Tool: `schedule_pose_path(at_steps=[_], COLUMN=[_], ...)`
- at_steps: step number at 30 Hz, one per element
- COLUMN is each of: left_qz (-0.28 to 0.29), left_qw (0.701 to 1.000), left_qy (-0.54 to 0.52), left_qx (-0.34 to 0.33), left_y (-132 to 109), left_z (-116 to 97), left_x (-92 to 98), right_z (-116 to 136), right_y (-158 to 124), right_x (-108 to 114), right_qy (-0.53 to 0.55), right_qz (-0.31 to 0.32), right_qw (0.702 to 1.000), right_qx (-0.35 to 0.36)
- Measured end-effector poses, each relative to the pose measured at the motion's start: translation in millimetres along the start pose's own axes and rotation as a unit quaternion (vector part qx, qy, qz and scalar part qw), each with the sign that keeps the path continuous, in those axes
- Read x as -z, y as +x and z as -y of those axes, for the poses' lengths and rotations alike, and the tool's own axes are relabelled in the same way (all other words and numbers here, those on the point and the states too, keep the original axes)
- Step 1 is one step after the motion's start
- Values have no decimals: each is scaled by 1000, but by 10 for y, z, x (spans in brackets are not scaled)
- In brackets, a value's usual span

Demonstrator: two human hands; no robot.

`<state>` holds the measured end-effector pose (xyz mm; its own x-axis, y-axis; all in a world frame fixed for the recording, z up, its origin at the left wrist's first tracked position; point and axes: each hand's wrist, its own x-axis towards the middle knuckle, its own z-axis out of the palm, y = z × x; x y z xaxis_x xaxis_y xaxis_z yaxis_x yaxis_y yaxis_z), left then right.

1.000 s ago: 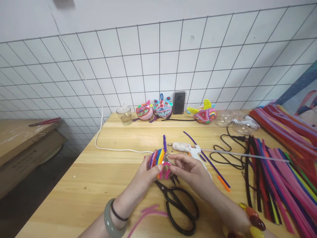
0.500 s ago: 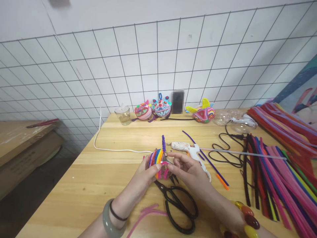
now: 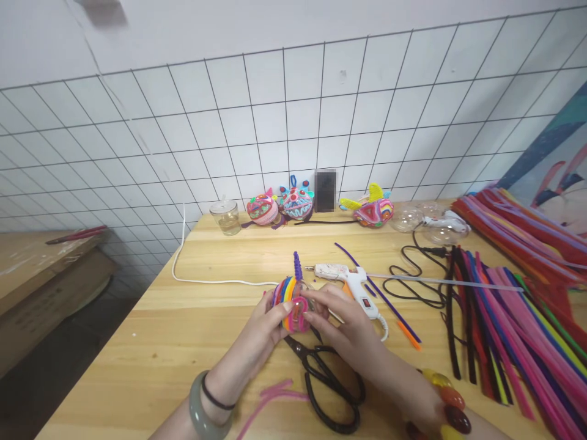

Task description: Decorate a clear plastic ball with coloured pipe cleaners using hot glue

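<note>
My left hand is closed around a clear ball wrapped in rainbow stripes of pipe cleaner. A coiled purple pipe cleaner sticks up from its top. On the side facing me, a pink pipe cleaner bends into an arch. My right hand has its thumb and fingertips at the right side of that arch, bent as in a pinch. Just below the ball lie black-handled scissors, partly behind my right hand. A white glue gun rests beyond my right hand, a long glue stick in its back.
Pipe cleaner bundles cover the right side. Along the back stand a lidded glass cup, decorated balls, a fish-like one and clear plastic shells. A black cable coils at right; pink pieces lie in front.
My right fingers have shifted over the ball, and the pink pipe cleaner now shows as a fuller arch against it. The ball has turned slightly. The whole view has shifted a little.
</note>
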<state>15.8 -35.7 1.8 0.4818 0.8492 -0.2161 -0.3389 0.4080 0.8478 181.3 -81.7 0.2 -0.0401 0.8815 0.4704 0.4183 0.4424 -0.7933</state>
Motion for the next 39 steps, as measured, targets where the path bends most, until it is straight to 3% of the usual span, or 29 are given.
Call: schedule_pose_path(at_steps=[4, 9, 16, 21, 31, 39], left_qz=[18, 9, 14, 8, -42, -35], left_qw=[1000, 1000, 1000, 996, 982, 971], left_qy=[-2, 7, -7, -78, -171, -222], left_qx=[-5, -10, 1, 34, 62, 78], left_y=[9, 12, 1, 8, 50, 63], left_z=[10, 33, -15, -51, -144, -263], left_x=[14, 28, 21, 28, 22, 115], right_z=[-48, -65, -17, -13, -10, -42], right_y=[-13, -6, -4, -20, -12, -27], right_x=[-6, -17, -11, -35, -73, -90], right_qy=[-36, -43, 31, 98, 100, 107], right_qz=[13, 2, -8, -34, -28, -25], right_qw=[997, 996, 999, 992, 992, 991], right_qx=[60, 76, -8, -69, -75, -82])
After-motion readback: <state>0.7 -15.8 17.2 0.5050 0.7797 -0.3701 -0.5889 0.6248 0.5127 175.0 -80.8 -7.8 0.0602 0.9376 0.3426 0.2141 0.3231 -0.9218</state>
